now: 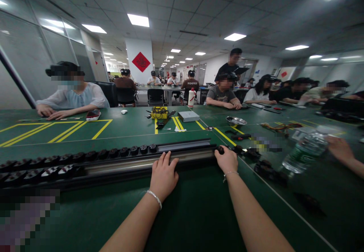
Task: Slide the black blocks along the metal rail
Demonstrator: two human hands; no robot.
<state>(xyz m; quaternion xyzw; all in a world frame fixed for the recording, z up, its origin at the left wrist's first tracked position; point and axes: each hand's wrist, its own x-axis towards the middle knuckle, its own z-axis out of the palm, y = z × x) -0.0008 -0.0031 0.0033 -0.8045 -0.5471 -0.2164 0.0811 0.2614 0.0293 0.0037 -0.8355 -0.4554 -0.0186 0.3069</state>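
A long black rail (119, 165) with a bright metal channel runs across the green table in front of me. My left hand (164, 174) lies over its near edge, fingers apart and flat. At the rail's right end, my right hand (228, 162) has its fingers closed around a small black part (220, 150), mostly hidden by the fingers. Several round black parts (104, 154) stand in a row along the back rail, and several more black parts with shiny tops (48, 173) sit in the front rail at the left.
To the right, a clear bottle with a green label (305, 149) is beside another person's hand (339, 148). Black parts (267, 168) lie nearby. Farther back are a metal bowl (236, 121), a grey box (188, 116), a yellow block with cables (159, 112) and a phone (93, 115). People sit around.
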